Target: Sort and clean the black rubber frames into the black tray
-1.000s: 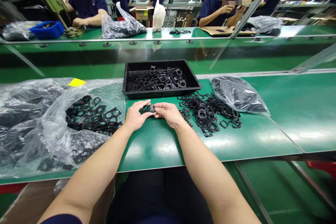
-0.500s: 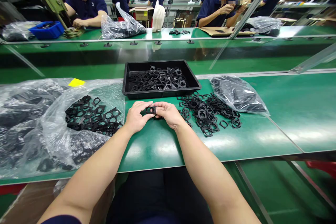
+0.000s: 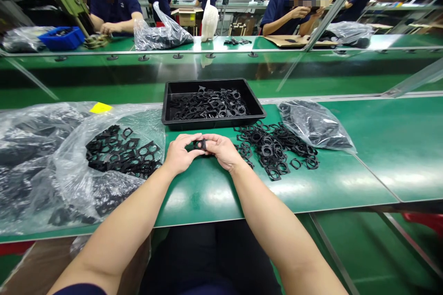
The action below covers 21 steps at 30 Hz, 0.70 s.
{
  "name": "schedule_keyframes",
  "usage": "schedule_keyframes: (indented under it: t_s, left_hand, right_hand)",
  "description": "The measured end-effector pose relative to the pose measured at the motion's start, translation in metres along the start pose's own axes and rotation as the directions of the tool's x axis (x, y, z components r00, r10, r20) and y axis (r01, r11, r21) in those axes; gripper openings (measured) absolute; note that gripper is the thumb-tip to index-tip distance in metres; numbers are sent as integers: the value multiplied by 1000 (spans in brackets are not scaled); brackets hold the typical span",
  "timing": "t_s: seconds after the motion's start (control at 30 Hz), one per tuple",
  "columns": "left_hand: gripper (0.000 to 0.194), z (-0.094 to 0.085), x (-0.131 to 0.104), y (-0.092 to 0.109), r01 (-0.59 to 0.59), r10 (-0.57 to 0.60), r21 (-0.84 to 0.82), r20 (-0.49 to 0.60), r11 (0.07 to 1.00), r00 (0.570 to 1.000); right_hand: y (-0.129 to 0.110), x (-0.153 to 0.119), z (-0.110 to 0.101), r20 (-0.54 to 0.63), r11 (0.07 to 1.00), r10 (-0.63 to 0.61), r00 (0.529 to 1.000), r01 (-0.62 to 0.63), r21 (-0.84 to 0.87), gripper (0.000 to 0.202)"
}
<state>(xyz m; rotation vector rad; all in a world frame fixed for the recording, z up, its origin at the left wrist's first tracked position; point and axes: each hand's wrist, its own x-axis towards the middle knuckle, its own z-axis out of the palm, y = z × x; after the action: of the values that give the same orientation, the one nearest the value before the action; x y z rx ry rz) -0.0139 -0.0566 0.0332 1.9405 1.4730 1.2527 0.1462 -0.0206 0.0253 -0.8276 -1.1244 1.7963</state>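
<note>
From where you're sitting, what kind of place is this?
Probably a factory: there's a black tray holding many black ring-shaped parts, an open clear plastic bag of more, and people in navy shirts at a long green bench.

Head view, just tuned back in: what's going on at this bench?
A person's left hand and right hand hold a small black part between their fingertips, above the bench. Whether it is one piece or several is unclear. Just beyond sits a tray of black parts. A loose pile lies to the right, and an open bag with more parts lies to the left.
</note>
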Motion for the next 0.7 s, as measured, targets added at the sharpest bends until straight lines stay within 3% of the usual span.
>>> schedule_keyframes:
  t_s: [0.27, 0.53, 0.63, 0.7]
  left_hand:
    - [46, 1, 3, 0, 32, -34, -50, -28, 998, 999]
    - [40, 1, 0, 1, -61, 63, 39, -46, 997, 997]
    - [55, 6, 1, -1, 71, -85, -210, -61, 975, 994]
    - [56, 9, 3, -3, 241, -281, -442, -26, 864, 959]
  right_hand:
    - [-2, -1, 0, -18, 997, -26, 999, 28, 76, 48]
    - [-8, -4, 0, 7, 1000, -15, 1000, 15, 3, 40]
    - [-8, -3, 1, -54, 998, -58, 997, 57, -21, 40]
    - [-9, -3, 1, -81, 998, -68, 994, 67, -13, 39]
